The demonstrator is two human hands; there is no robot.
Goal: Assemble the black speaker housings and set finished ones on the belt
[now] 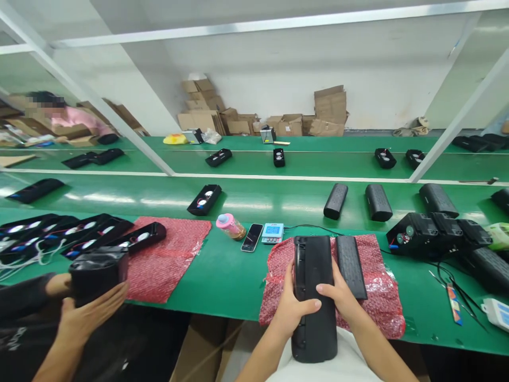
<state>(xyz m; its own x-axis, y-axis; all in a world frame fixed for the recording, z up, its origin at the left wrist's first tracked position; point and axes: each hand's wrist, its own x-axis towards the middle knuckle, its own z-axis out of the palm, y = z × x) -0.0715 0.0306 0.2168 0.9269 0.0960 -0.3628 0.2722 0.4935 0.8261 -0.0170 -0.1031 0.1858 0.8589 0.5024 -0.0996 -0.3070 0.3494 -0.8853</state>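
A long black casing (pixel 316 323) is held upright between my two hands, over the front edge of the green table. My left hand (pixel 293 305) wraps its left side, thumb lying across the front. On the right side, my right hand (pixel 342 291) grips it with the thumb pressed on the face. Beneath and behind it lies red bubble wrap (pixel 382 297). A second black casing with a textured face (pixel 350 265) rests on that wrap, just right of the held one.
Left, a co-worker's hands hold a black casing (pixel 99 273) beside more red wrap (pixel 167 265). Ahead are a pink-lidded jar (pixel 230 226), a phone (pixel 252 237) and a small meter (pixel 272 232). Right, black units (pixel 417 236), cables and a screwdriver-like tool (pixel 454 305). Casings line the belt (pixel 270 199).
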